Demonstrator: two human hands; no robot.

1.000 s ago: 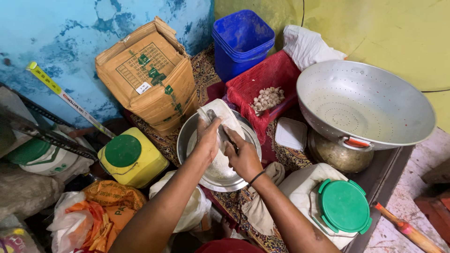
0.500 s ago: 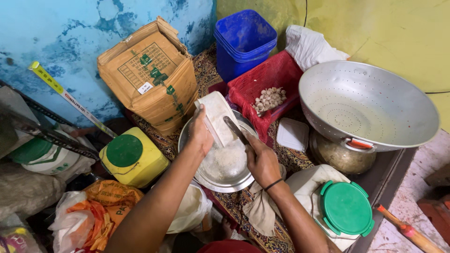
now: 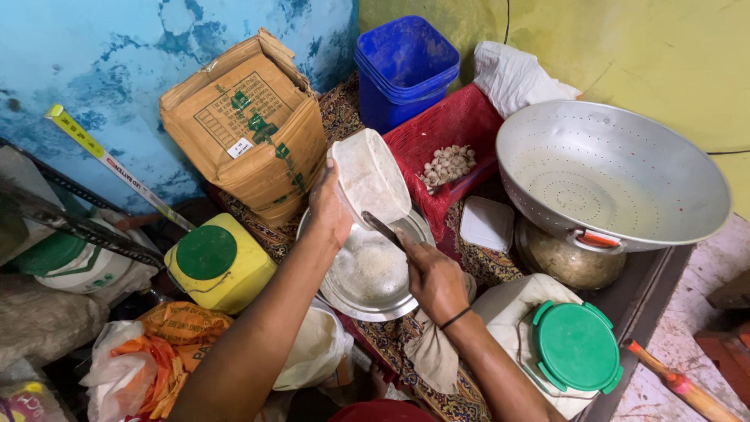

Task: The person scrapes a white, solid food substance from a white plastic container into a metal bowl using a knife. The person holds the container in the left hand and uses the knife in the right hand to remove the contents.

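Note:
My left hand (image 3: 330,209) holds a white rectangular plastic container (image 3: 370,177), tipped on its side above a round steel plate (image 3: 367,287). A small heap of white grains (image 3: 376,270) lies on the plate. My right hand (image 3: 434,279) grips a dark-handled metal utensil (image 3: 388,232) that points up toward the container's mouth. Both hands are over the plate, on a patterned cloth.
A red basket (image 3: 461,129) with pale chunks, a blue bucket (image 3: 406,66), a big perforated metal colander (image 3: 609,176), a white lid (image 3: 486,224), a brown carton (image 3: 246,125), a yellow jar with a green lid (image 3: 219,262), a white jar with a green lid (image 3: 574,348).
The left hand has lifted the white container higher and tipped it up. The right hand has drawn back toward me with the utensil. More white grains show on the plate.

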